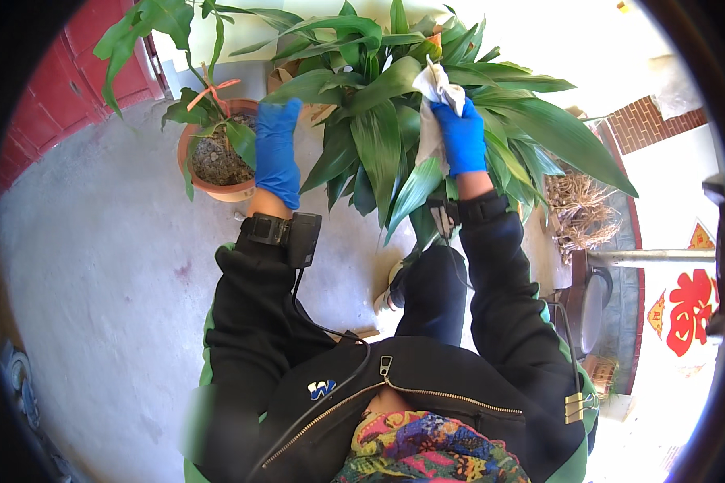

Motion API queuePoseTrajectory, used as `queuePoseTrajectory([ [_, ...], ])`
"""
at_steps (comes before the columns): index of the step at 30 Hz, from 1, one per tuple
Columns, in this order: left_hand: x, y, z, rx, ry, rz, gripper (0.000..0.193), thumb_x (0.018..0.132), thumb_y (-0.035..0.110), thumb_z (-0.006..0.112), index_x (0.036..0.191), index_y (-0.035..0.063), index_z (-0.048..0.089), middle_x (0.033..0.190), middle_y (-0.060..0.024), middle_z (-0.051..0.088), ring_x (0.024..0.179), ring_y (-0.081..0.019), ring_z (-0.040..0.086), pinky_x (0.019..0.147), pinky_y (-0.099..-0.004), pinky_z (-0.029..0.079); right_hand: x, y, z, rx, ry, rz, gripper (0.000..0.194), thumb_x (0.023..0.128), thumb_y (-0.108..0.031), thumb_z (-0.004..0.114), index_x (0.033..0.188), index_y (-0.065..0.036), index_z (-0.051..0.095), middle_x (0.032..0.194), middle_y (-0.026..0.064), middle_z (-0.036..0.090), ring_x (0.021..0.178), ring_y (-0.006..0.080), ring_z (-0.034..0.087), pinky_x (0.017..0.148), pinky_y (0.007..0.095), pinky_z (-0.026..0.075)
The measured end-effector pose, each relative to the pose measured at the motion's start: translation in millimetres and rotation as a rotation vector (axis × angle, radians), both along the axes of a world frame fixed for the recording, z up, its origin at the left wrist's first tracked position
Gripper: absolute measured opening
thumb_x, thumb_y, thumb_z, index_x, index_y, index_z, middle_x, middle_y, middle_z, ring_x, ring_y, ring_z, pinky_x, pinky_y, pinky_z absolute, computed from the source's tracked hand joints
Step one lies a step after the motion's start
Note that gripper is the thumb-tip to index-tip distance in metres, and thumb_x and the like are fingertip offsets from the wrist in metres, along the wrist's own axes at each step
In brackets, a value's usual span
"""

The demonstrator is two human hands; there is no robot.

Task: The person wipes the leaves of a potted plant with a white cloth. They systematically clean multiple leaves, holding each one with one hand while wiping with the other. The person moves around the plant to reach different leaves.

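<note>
Both of my hands wear blue gloves. My right hand (461, 136) grips a whitish cloth (436, 87) among the leaves of a large broad-leaved potted plant (377, 136); part of the cloth hangs down beside the glove. My left hand (277, 151) is at the tip of a long green leaf (305, 86) on that plant's left side, its fingers bent near the leaf edge; whether they pinch it is unclear. Just left of that hand stands a smaller plant in a terracotta-coloured pot (222, 192), with a pinkish-red ribbon (213, 93) tied around its stem. The large plant's pot is mostly hidden by leaves.
Grey concrete floor (115, 259) spreads to the left, with red doors (60, 90) at upper left. Dried stalks or roots (580, 211) lie right of the large plant. A round metal pan or basin (593, 311) stands farther right. Cables run along both my sleeves.
</note>
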State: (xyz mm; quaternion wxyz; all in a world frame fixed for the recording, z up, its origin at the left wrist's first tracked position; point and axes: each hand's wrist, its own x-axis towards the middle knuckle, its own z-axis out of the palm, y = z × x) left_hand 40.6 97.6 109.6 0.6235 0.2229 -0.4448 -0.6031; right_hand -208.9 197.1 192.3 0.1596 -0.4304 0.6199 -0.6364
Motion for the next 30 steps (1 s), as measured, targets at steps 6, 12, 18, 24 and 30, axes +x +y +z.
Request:
queuePoseTrajectory([
  [6, -35, 23, -24, 0.366, -0.38, -0.46, 0.025, 0.083, 0.032, 0.07, 0.084, 0.0088, 0.062, 0.088, -0.0032, 0.065, 0.075, -0.0105, 0.061, 0.064, -0.0283, 0.047, 19, 28, -18, 0.268, 0.269, 0.036, 0.034, 0.082, -0.012, 0.07, 0.113, -0.002, 0.061, 0.098, 0.006, 0.066, 0.084, 0.013, 0.061, 0.075, 0.028, 0.05],
  [12, -47, 62, -29, 0.417, -0.575, -0.91, 0.025, 0.083, 0.03, 0.069, 0.087, 0.0057, 0.065, 0.073, -0.0067, 0.066, 0.058, -0.0142, 0.062, 0.052, -0.0242, 0.047, 37, 32, -4, 0.65, 1.037, 0.254, 0.029, 0.078, -0.024, 0.067, 0.104, -0.012, 0.065, 0.099, 0.0139, 0.065, 0.092, 0.0344, 0.062, 0.076, 0.0411, 0.05],
  [18, -64, 73, -39, 0.139, -0.779, -0.809, 0.019, 0.081, 0.017, 0.069, 0.085, -0.0011, 0.066, 0.071, -0.01, 0.065, 0.06, -0.0161, 0.063, 0.056, -0.0297, 0.052, 38, -13, -37, 0.84, 1.4, 0.295, 0.017, 0.077, -0.018, 0.06, 0.091, -0.012, 0.068, 0.084, 0.0135, 0.067, 0.08, 0.0353, 0.064, 0.066, 0.0424, 0.05],
  [24, -60, 76, -37, -0.037, -0.917, -0.879, 0.022, 0.08, 0.021, 0.064, 0.086, 0.0004, 0.069, 0.071, -0.0122, 0.066, 0.06, -0.02, 0.064, 0.059, -0.0312, 0.053, 1, -90, -72, 0.964, 1.341, 0.351, 0.022, 0.08, -0.021, 0.058, 0.096, -0.01, 0.069, 0.096, 0.0158, 0.068, 0.091, 0.0343, 0.065, 0.075, 0.0393, 0.052],
  [30, -52, 71, -23, -0.098, -0.973, -0.85, 0.025, 0.08, 0.025, 0.063, 0.089, 0.0019, 0.07, 0.073, -0.0144, 0.067, 0.06, -0.0228, 0.065, 0.062, -0.0336, 0.052, -14, -124, -94, 0.941, 1.366, 0.073, 0.032, 0.084, -0.027, 0.052, 0.108, -0.009, 0.065, 0.111, 0.0175, 0.064, 0.102, 0.0368, 0.06, 0.087, 0.0402, 0.049],
])
